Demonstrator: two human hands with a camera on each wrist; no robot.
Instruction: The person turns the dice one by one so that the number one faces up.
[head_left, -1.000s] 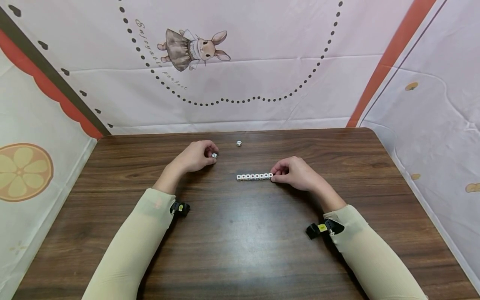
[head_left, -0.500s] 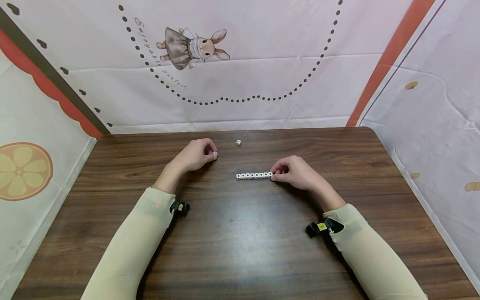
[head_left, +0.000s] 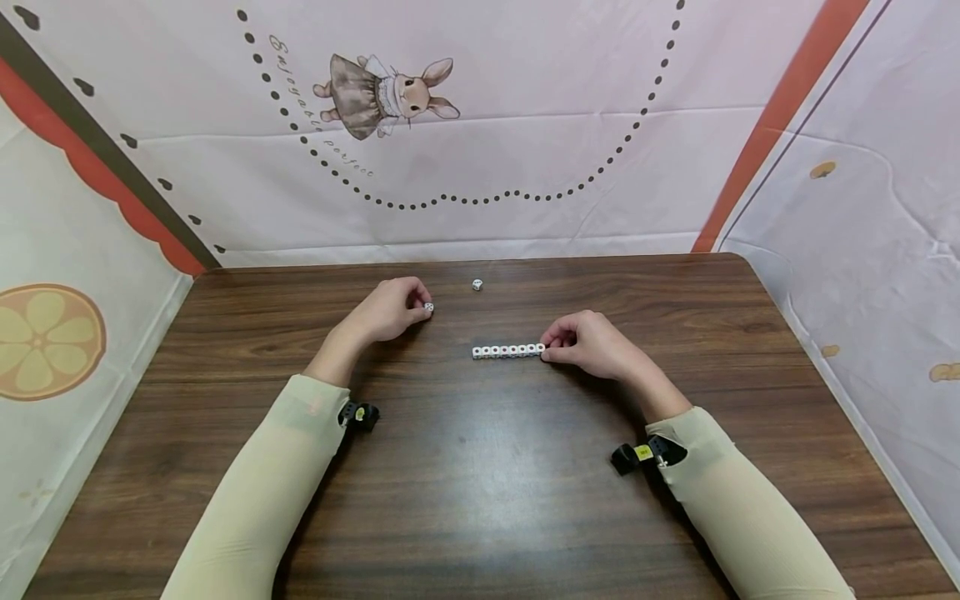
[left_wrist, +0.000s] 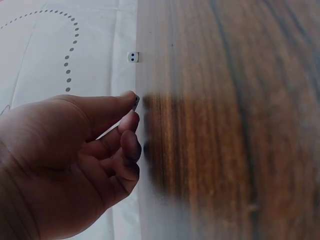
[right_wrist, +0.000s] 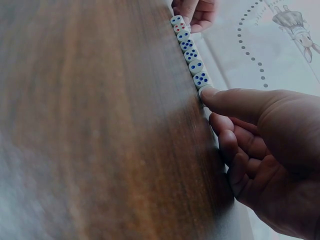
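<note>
A straight row of several white dice [head_left: 504, 352] lies mid-table. My right hand [head_left: 592, 345] pinches the die at the right end of the row between thumb and fingers. In the right wrist view the row's dice [right_wrist: 192, 55] show blue pips, one face red, and the thumb covers most of the end die [right_wrist: 202, 92]. Left of the row and farther back, my left hand [head_left: 390, 310] pinches a single die [head_left: 428, 307] between thumb and fingertips. Only a sliver of that die [left_wrist: 136, 103] shows in the left wrist view. Another loose die [head_left: 477, 285] sits behind the row.
The brown wood-grain table [head_left: 480, 483] ends at a back edge close behind the loose die. A pale printed cloth [head_left: 525, 150] with a rabbit figure hangs behind it and at the sides. Black wrist cameras [head_left: 363, 416] sit at both sleeve cuffs.
The die in my left hand has been turned between the fingertips and shows a different face. My right hand and the row stay in place.
</note>
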